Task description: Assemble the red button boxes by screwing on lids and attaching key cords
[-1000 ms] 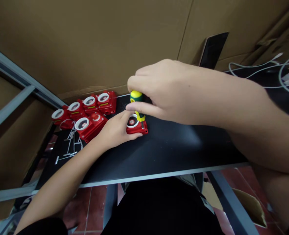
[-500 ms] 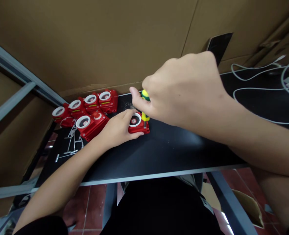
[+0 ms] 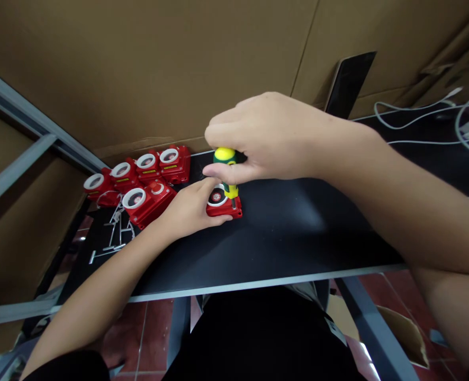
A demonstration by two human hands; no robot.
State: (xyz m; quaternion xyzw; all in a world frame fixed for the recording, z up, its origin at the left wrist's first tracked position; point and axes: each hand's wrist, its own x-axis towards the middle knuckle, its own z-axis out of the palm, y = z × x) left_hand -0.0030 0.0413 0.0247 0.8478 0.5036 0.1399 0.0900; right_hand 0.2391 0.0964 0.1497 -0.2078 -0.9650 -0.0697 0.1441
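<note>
A small red toy camera [image 3: 223,203] with a white lens ring lies on the black table [image 3: 282,233]. My left hand [image 3: 189,209] wraps round its left side and pins it down. My right hand [image 3: 266,137] is closed on a short yellow-and-green screwdriver [image 3: 225,168], which stands upright with its tip on the camera's right end. The thumb and fingers pinch the handle near its round yellow top.
Several more red toy cameras [image 3: 143,177] sit in a cluster at the table's back left, with loose metal pieces [image 3: 113,235] in front of them. A cardboard wall [image 3: 179,69] stands behind. White cables [image 3: 425,116] and a dark slab [image 3: 348,82] lie far right.
My right hand rolled over the screwdriver half a second ago, then turned back, so the handle's yellow top shows again. The left hand and the camera stayed put.
</note>
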